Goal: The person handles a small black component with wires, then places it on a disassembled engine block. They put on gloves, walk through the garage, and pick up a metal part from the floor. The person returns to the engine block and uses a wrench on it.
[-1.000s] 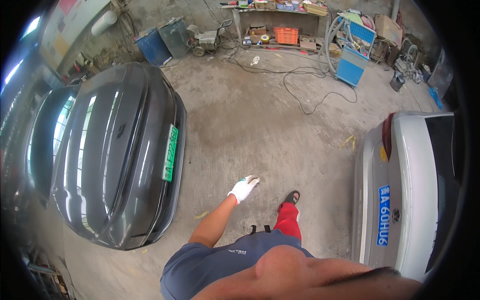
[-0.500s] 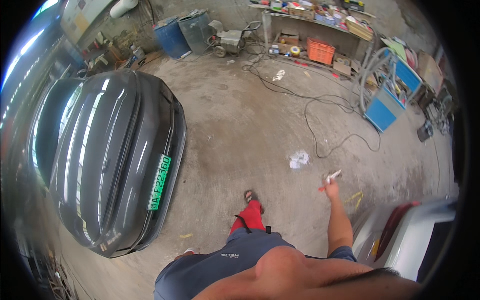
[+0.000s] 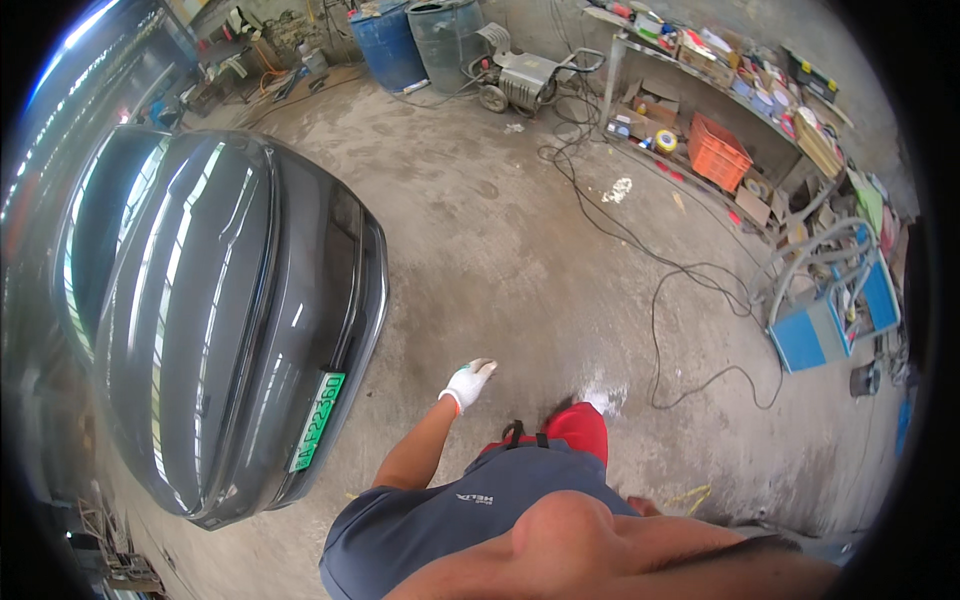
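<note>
My left hand (image 3: pixel 468 384), in a white glove with a little green on it, swings out ahead of my body over the concrete floor (image 3: pixel 470 270). Its fingers are loosely stretched out and I see nothing held in it. To its left stands a dark grey car (image 3: pixel 230 330) with a green plate, apart from the hand. At my right side only a small patch of skin from my right hand or arm (image 3: pixel 643 506) shows past my shirt. Its fingers are hidden, and so is anything in them. One red trouser leg (image 3: pixel 580 430) is stepping forward.
Black cable (image 3: pixel 655 330) snakes across the floor ahead and right. Further off are a pressure washer (image 3: pixel 525 80), blue barrels (image 3: pixel 388 50), a cluttered workbench (image 3: pixel 700 70) with an orange crate (image 3: pixel 718 152) beneath, and a blue cabinet (image 3: pixel 808 332) with hoses.
My body has moved forward and the view has turned left. My left gloved hand has swung to the front; my right hand, earlier out front with a white and red item, has dropped back.
</note>
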{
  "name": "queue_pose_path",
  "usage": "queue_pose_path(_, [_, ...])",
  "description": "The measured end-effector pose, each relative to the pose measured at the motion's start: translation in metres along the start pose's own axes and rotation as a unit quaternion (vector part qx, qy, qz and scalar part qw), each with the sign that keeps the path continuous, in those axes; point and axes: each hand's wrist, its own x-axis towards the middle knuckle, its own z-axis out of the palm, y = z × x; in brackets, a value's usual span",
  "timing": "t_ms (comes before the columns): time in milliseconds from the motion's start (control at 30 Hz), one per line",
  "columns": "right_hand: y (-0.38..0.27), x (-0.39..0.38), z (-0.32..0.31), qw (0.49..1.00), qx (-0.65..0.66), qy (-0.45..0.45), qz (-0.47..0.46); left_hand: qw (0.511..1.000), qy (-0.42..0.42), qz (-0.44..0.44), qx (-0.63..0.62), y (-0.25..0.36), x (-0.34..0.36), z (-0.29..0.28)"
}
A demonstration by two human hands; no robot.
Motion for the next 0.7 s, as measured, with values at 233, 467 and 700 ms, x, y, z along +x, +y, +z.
queue_pose_path(233, [-0.244, 0.056, 0.076, 0.912, -0.396, -0.103, -0.025, 0.977, 0.018, -0.086, 0.192, -0.078, 0.109, -0.048])
queue_pose_path(467, [-0.723, 0.164, 0.227, 0.694, -0.639, 0.145, -0.3, 0.846, 0.091, -0.514, -0.106, -0.123, 0.056, -0.087])
queue_pose_path(700, [-1.106, 0.036, 0.53, 0.731, -0.407, 0.099, -0.538, 0.821, 0.089, -0.503, -0.256, -0.111, 0.226, -0.08])
